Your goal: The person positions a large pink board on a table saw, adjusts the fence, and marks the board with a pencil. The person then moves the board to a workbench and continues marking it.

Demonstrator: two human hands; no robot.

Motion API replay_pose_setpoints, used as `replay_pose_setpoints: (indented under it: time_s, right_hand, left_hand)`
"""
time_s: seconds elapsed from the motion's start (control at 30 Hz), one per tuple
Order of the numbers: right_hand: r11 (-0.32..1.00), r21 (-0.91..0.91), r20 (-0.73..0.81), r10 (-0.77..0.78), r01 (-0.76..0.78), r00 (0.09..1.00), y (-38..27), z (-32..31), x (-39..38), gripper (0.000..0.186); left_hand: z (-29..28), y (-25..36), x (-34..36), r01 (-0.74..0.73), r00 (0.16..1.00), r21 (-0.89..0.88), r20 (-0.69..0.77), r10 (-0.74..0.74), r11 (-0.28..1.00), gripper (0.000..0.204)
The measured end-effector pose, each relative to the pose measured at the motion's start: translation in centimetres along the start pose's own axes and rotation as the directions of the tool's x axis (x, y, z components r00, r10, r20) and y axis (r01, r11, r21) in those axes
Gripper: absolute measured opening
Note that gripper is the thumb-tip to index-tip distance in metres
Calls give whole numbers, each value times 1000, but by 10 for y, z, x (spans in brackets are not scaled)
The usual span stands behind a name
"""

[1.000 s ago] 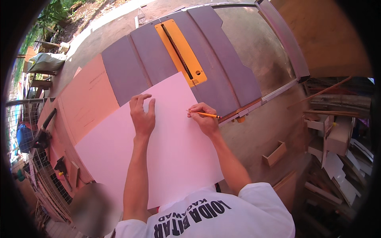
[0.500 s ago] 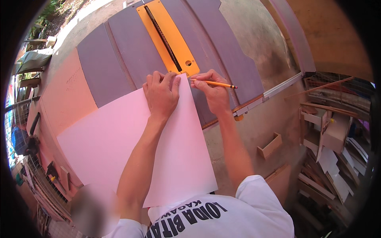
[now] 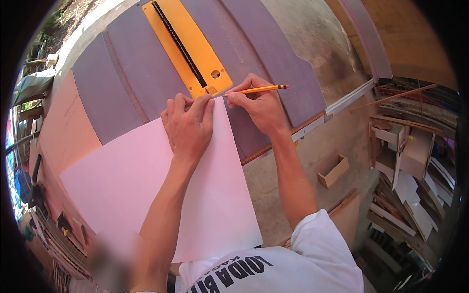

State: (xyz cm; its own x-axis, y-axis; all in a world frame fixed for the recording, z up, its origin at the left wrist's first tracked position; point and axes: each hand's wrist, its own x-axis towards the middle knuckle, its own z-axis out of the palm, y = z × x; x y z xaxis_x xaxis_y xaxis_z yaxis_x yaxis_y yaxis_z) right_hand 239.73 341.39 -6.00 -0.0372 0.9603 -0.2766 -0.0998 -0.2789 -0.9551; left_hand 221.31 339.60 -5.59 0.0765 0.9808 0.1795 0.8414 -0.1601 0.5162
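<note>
A pale pinkish-white board point(image 3: 122, 190) lies across the near part of a grey table saw point(image 3: 288, 78) with a yellow insert plate point(image 3: 176, 29) and dark slot. My left hand point(image 3: 188, 124) rests at the board's far corner, fingers bent together over its edge. Just right of that corner, my right hand point(image 3: 259, 107) pinches a yellow pencil point(image 3: 264, 89), its point at the board's edge. The pencil's tip is small and partly hard to make out.
An orange-tan panel point(image 3: 68, 122) adjoins the saw at left, near dark clamps point(image 3: 36, 183). A metal rail point(image 3: 351, 97) runs along the right. A wooden box point(image 3: 332, 171) sits on the floor beside piled offcuts point(image 3: 410, 200) and open drawers point(image 3: 391, 146).
My left hand has come from a raised, spread pose down onto the board's corner. My right hand with the pencil has moved up to that corner. The view has shifted, putting the saw farther left.
</note>
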Motion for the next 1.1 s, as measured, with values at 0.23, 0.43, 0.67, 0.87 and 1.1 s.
replay_pose_setpoints:
  time_s: [0.23,0.43,0.67,0.87,1.1]
  right_hand:
    - [994,66,3,85,-85,996,1,3,0,12]
    - [974,174,-30,152,-144,988,5,2,-3,11]
    - [956,254,-12,154,-146,988,5,2,-6,10]
    - [965,236,-64,137,-118,988,6,7,-4,13]
    - [960,255,-100,141,-112,985,9,11,-3,16]
  left_hand:
    - [1,-2,2,-8,1000,-9,12,8,1000,12]
    - [1,-3,4,-13,1000,-5,14,13,1000,12]
    - [1,-1,6,29,999,5,42,-30,1000,11]
    - [1,1,9,89,994,23,65,-91,996,16]
    - [2,2,9,105,993,23,58,-106,994,20]
